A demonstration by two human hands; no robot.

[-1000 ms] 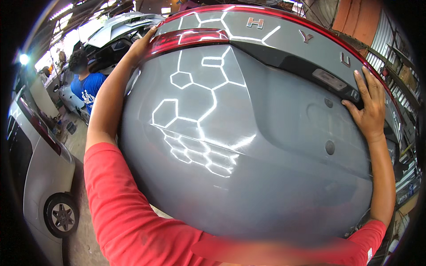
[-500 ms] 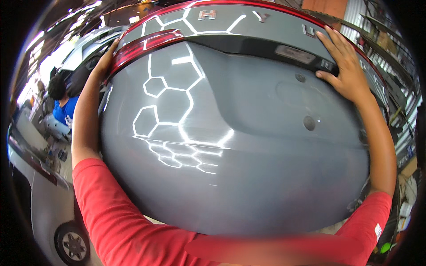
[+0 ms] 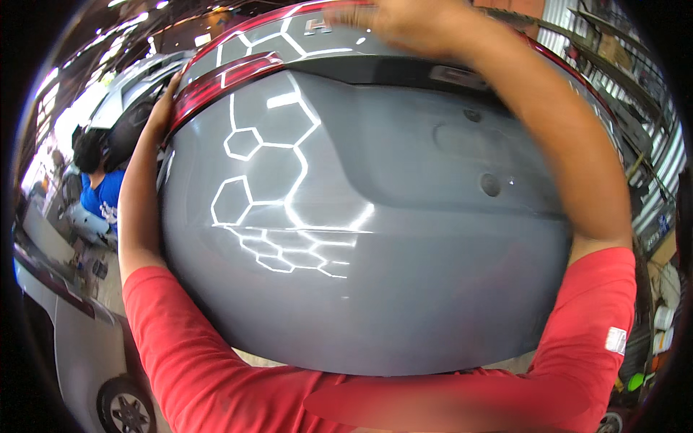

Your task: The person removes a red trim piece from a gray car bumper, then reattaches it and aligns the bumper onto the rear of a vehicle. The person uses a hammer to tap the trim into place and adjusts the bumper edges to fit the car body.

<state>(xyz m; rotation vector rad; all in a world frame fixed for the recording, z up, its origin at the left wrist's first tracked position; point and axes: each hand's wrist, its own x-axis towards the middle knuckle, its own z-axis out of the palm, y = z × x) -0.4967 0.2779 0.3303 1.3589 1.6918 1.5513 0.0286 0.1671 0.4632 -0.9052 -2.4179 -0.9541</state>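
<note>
A grey car tailgate [image 3: 433, 289] fills the middle of the view, close against my red-shirted body. Bright zigzag reflections of lights show on its glossy left part. A red tail light [image 3: 224, 79] crosses its upper left corner. My left hand [image 3: 168, 101] holds the tailgate's left edge beside that light, fingers mostly hidden behind the edge. My right hand [image 3: 415, 25] is over the top of the panel, near a chrome letter [image 3: 316, 27], its fingers smeared by motion. My right forearm passes over the right part of the tailgate, hiding some of it.
A silver car [image 3: 83, 339] with a dark wheel [image 3: 126, 408] stands at the lower left. Beyond it, a person in a blue shirt [image 3: 102, 193] is near other vehicles. Shelving [image 3: 613, 43], corrugated sheeting and white tubs [image 3: 663, 317] line the right side.
My right hand has left the upper right of the tailgate and swung left across its top. The tailgate has shifted slightly left in view. My left hand stays on its edge.
</note>
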